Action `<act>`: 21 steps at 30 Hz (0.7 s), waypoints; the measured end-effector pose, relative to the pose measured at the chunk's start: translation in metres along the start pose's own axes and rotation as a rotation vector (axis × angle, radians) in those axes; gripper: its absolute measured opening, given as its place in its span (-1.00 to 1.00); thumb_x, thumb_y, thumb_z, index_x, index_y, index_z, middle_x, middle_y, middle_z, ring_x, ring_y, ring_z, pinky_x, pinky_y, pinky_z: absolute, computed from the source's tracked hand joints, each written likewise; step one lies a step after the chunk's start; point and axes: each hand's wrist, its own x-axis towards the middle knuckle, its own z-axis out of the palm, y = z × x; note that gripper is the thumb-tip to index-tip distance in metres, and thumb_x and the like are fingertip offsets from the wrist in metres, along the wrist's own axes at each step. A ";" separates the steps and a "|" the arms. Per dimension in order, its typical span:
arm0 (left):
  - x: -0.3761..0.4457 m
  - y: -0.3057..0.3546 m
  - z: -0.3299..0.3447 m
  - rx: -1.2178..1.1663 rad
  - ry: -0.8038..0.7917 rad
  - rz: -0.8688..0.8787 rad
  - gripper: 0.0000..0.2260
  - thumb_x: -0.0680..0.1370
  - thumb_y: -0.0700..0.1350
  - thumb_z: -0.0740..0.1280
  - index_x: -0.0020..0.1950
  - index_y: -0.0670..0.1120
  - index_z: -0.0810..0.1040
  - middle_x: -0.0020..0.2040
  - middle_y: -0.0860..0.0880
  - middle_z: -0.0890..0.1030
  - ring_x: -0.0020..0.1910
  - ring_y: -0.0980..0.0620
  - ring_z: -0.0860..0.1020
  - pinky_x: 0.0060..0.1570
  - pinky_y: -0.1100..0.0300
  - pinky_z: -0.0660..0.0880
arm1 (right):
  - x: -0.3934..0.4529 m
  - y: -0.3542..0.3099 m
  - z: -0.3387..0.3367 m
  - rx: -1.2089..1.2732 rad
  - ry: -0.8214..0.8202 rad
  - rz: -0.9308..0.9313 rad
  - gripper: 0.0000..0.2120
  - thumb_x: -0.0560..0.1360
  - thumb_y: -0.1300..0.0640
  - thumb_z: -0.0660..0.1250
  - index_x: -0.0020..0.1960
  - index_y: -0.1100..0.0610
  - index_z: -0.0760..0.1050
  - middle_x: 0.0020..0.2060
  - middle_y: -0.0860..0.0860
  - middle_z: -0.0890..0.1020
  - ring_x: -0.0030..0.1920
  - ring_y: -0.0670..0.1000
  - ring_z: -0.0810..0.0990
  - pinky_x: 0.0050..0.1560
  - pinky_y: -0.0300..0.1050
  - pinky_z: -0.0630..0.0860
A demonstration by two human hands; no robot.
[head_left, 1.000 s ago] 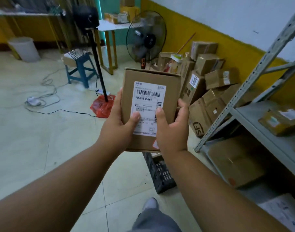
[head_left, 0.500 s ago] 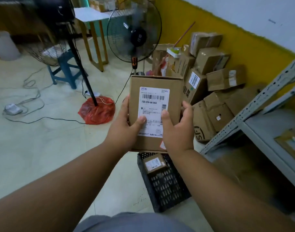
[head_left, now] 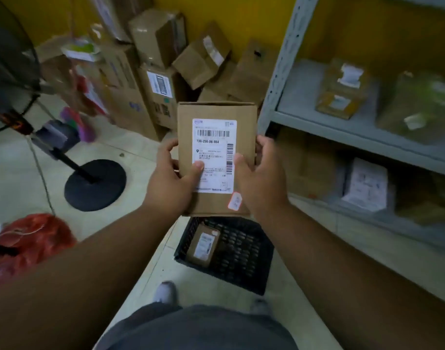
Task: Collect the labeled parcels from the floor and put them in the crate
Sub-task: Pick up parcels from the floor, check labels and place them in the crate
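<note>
One small labeled parcel (head_left: 203, 245) already lies inside the black crate (head_left: 241, 263), against its left wall, so the task looks begun but far from finished. A second box, the held parcel (head_left: 216, 157), hangs in the air directly above the crate with its white shipping label facing up; the left hand (head_left: 169, 183) grips its left edge with the thumb pressed on the label, and the right hand (head_left: 260, 178) grips the right edge, its fingers (head_left: 263, 145) wrapped round the side. Lowering it into the crate seems the step in hand. Beyond it a heap of cardboard boxes (head_left: 181, 72) remains on the floor against the yellow wall, several showing labels, so plenty appears left to collect. The floor (head_left: 19, 178) is pale tile with grout lines. A grey metal shelf unit (head_left: 342, 122) stands to the right, carrying blurred packages on two levels. To the left are a fan's round black base (head_left: 95, 185) and a red bag (head_left: 29, 238).
</note>
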 end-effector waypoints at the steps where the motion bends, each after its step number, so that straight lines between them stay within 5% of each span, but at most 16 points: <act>1: 0.015 -0.007 -0.005 0.020 -0.039 0.001 -0.57 0.53 0.12 0.38 0.24 0.43 0.22 -0.02 0.17 0.59 -0.20 0.35 0.62 -0.45 0.42 0.50 | 0.001 0.004 0.012 -0.018 0.024 0.030 -0.59 0.58 0.00 0.32 0.39 -0.02 0.32 0.26 -0.01 0.51 0.16 -0.07 0.57 0.10 -0.04 0.62; 6: 0.069 -0.056 0.000 0.131 -0.170 -0.001 -0.52 0.52 0.10 0.39 0.33 0.37 0.24 -0.01 0.21 0.55 -0.16 0.23 0.61 -0.35 0.31 0.54 | 0.003 0.040 0.066 -0.088 0.065 0.230 -0.59 0.63 0.06 0.24 0.46 0.01 0.33 0.28 -0.02 0.51 0.19 -0.06 0.57 0.08 -0.11 0.64; 10: 0.099 -0.115 0.036 0.243 -0.243 -0.094 -0.50 0.51 0.10 0.37 0.41 0.31 0.29 0.10 0.03 0.55 -0.07 0.07 0.63 -0.12 0.08 0.65 | 0.008 0.099 0.102 -0.216 0.051 0.377 -0.63 0.63 0.05 0.23 0.42 0.05 0.36 0.20 0.01 0.45 0.12 -0.02 0.58 -0.22 -0.49 0.44; 14: 0.111 -0.205 0.080 0.407 -0.309 -0.164 -0.72 0.51 -0.01 0.32 0.22 0.17 0.49 -0.07 0.08 0.59 -0.17 0.05 0.63 -0.39 0.27 0.53 | 0.009 0.185 0.145 -0.301 -0.016 0.503 -0.60 0.62 0.07 0.23 0.44 0.11 0.38 0.24 0.04 0.50 0.06 0.00 0.55 -0.45 -0.56 0.34; 17: 0.104 -0.286 0.116 0.466 -0.342 -0.277 -0.56 0.51 -0.04 0.32 0.39 0.03 0.40 0.11 -0.03 0.57 -0.01 -0.06 0.62 -0.21 0.14 0.61 | -0.005 0.258 0.187 -0.318 -0.036 0.616 -0.72 0.62 0.09 0.24 0.31 0.10 0.43 0.14 0.04 0.58 -0.19 -0.07 0.55 -0.61 -0.47 0.33; 21: 0.091 -0.386 0.151 0.492 -0.378 -0.299 -0.49 0.50 -0.09 0.41 0.41 0.05 0.34 0.20 0.01 0.57 0.11 -0.09 0.61 -0.03 0.05 0.65 | -0.030 0.356 0.244 -0.345 -0.072 0.745 -0.80 0.62 0.04 0.26 0.20 0.08 0.48 0.00 0.01 0.60 -0.17 -0.03 0.57 -0.41 -0.32 0.37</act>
